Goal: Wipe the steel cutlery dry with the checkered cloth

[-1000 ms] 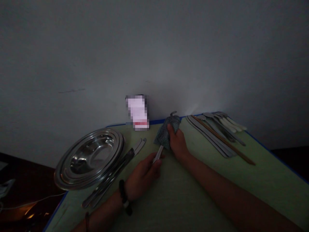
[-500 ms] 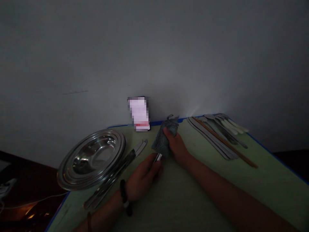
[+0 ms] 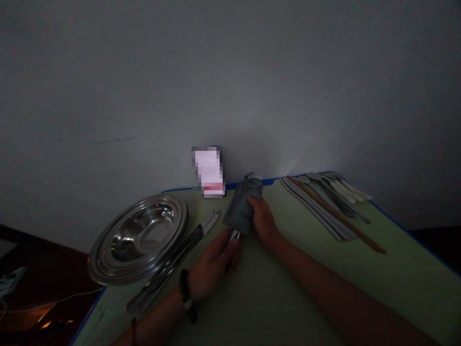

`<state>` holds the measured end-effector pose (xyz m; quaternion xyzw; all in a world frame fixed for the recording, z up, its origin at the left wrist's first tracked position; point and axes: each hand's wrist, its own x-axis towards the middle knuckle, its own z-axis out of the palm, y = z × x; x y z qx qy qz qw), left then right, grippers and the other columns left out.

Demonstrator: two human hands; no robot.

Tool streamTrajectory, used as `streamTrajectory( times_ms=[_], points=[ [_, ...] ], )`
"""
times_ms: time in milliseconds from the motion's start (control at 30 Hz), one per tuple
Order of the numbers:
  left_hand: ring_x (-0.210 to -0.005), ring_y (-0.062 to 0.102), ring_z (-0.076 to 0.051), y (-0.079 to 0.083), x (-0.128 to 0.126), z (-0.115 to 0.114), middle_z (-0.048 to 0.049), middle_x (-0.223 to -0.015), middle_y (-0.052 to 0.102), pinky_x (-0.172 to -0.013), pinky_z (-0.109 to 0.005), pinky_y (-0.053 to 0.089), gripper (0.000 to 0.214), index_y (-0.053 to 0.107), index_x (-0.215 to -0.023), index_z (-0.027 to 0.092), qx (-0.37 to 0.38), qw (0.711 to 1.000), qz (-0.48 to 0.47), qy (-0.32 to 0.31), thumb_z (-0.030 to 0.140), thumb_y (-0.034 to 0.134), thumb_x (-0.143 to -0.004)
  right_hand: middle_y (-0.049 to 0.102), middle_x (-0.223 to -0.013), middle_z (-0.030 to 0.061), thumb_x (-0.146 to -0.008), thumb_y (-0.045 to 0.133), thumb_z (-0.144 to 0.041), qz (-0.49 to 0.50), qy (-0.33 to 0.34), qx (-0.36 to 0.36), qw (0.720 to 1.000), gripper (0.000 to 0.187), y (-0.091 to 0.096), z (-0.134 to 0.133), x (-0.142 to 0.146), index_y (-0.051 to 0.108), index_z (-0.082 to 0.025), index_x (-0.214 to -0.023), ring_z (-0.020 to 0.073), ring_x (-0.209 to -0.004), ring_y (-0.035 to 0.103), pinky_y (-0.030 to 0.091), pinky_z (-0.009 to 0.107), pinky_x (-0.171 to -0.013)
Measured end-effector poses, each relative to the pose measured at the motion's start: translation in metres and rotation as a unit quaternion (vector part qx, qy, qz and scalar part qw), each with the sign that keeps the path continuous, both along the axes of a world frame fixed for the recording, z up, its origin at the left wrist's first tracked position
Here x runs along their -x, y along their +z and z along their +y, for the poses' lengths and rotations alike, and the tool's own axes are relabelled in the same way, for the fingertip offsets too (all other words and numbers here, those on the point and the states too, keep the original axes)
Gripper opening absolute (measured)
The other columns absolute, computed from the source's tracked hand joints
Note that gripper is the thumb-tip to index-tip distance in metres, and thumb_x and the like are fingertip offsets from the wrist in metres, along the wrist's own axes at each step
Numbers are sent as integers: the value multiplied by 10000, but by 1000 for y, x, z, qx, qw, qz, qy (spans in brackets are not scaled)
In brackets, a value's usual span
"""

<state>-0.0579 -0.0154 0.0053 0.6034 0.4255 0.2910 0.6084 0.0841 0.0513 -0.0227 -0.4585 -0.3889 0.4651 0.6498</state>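
My left hand (image 3: pixel 218 257) is closed around the shiny handle of a metal table knife (image 3: pixel 235 235), most of which is hidden by a grey-green mesh cloth (image 3: pixel 240 204). My right hand (image 3: pixel 264 221) grips that cloth from the right side, thumb on top, wrapped about the upper part of the knife. A loop of the cloth sticks up at its far end. To the left of my left hand, several metal knives (image 3: pixel 173 259) lie side by side, tips pointing away.
Stacked steel plates or bowls (image 3: pixel 140 240) stand at the table's left edge. A phone (image 3: pixel 209 172) leans on the wall. To the right lie flat metal cutlery (image 3: pixel 313 206), brown chopsticks (image 3: pixel 338 216), spoons (image 3: pixel 317 185) and white-handled utensils (image 3: pixel 347 190). The pale green table (image 3: pixel 273 298) has blue edging.
The cloth and my right hand have slid slightly down along the knife toward my left hand. The tip that stuck out beyond the cloth shows less now. The view has shifted a little.
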Motion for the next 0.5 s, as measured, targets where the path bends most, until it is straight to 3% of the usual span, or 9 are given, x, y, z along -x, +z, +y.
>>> streamTrajectory(
  times_ms=[100, 233, 433, 500],
  points=[
    [-525, 339, -98, 1, 0, 0, 57, -627, 389, -483, -213, 301, 360, 493, -968, 170, -19, 1000, 18, 4, 517, 449, -883, 678, -872, 43, -741, 546, -478, -35, -37, 40, 998, 332, 7, -1, 0, 627, -177, -856, 198, -842, 604, 442, 306, -773],
    [-559, 362, -105, 0, 1, 0, 48, -655, 413, -506, -215, 334, 320, 478, -963, 172, -47, 997, 57, -12, 482, 416, -914, 682, -894, 69, -741, 553, -521, -30, -14, 56, 998, 385, 8, 0, 0, 620, -165, -871, 217, -863, 616, 457, 317, -749],
    [-598, 415, -122, -1, 2, -2, 24, -710, 472, -545, -231, 392, 274, 490, -990, 180, -93, 990, 105, -10, 434, 408, -926, 691, -978, 56, -751, 560, -529, -11, -8, 49, 999, 390, 4, 1, 0, 642, -183, -909, 212, -958, 612, 439, 319, -846],
    [-624, 443, -132, 1, 2, -3, 13, -734, 497, -565, -240, 407, 273, 499, -993, 180, -111, 985, 129, -12, 425, 396, -928, 698, -956, 48, -764, 533, -551, 35, -15, 65, 997, 411, 3, 4, 0, 657, -181, -893, 207, -958, 614, 431, 319, -875]
  ],
)
